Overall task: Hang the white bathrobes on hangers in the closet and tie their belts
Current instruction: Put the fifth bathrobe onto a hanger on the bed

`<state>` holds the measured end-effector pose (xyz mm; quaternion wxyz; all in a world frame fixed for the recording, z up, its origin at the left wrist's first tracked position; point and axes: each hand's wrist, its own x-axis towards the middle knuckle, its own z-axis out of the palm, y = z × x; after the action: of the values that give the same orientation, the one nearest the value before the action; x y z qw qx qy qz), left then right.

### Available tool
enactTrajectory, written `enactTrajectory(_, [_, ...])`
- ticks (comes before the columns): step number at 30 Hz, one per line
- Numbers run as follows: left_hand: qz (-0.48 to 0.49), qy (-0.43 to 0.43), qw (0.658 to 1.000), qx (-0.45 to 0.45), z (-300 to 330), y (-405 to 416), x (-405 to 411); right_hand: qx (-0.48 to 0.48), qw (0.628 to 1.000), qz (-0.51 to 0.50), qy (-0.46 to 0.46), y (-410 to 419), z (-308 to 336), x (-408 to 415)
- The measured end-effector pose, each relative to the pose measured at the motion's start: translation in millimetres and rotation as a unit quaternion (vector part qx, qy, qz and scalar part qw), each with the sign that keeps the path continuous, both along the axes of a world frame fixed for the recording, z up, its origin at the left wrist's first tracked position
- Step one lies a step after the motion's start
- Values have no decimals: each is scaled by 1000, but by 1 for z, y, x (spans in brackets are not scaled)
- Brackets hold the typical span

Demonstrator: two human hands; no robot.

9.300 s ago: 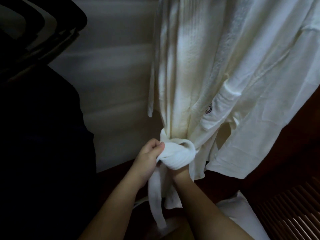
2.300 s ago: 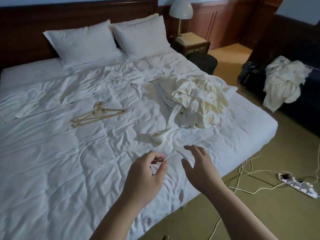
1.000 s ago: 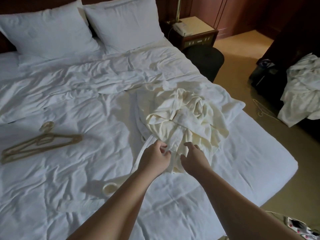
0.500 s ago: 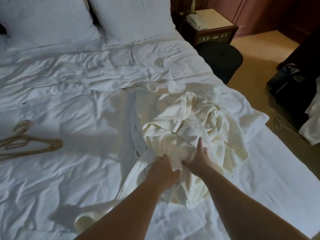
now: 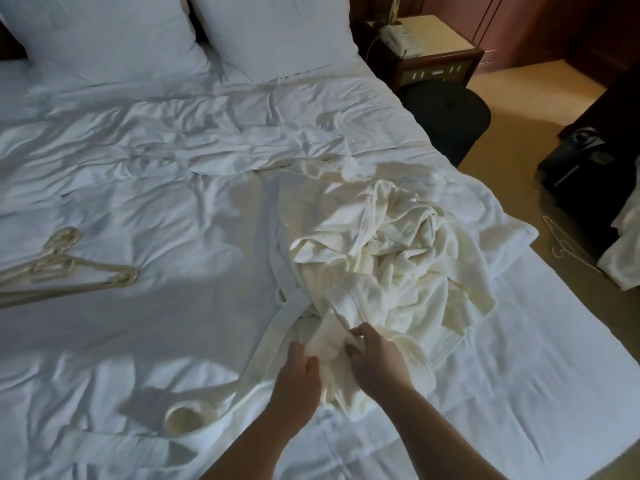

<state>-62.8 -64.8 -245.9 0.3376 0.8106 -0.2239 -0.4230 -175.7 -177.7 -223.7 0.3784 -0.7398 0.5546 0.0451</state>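
Note:
A crumpled cream-white bathrobe (image 5: pixel 388 258) lies in a heap on the right half of the bed. Its belt (image 5: pixel 266 344) trails down-left and ends in a rolled coil (image 5: pixel 188 415). My left hand (image 5: pixel 298 382) and my right hand (image 5: pixel 375 362) sit side by side at the near edge of the heap, each gripping a fold of the robe's fabric and lifting it a little. Beige hangers (image 5: pixel 62 271) lie flat on the sheet at the left edge.
The bed (image 5: pixel 156 168) has wrinkled white sheets and two pillows (image 5: pixel 273 29) at its head. A nightstand (image 5: pixel 436 60) with a phone and a dark round stool (image 5: pixel 446 119) stand to the right. Another hanger (image 5: pixel 564 244) and more white cloth (image 5: pixel 623 251) lie by the right edge.
I turned from the tied robe in the closet to the bed. Both hands reached the robe heap, took hold of its near edge, and now pull a fold up toward me.

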Motion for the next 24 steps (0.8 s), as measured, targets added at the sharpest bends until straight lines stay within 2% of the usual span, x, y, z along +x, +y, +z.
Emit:
enactTrajectory(3, [59,-29,997,-35,27,56,24,-26,998,9,-48,50,32,13])
enactTrajectory(8, [49,-159,981,-101,83,146,79,-71,991,88,-71,139,84,54])
enactTrajectory(12, [99,-212,960,-152,137,224,115,-49,978,133,-155,225,123,98])
enactTrajectory(16, [160,-235,940,-187,197,307,146,-48,964,116,-234,290,168,133])
enactTrajectory(20, [212,-273,915,-209,257,394,179,-133,928,132,-321,328,193,156])
enactTrajectory(22, [232,-300,896,-232,283,442,199,-152,921,135,-331,341,191,162])
enactTrajectory(24, [247,-319,877,-260,304,488,214,-175,940,117,-269,351,182,166])
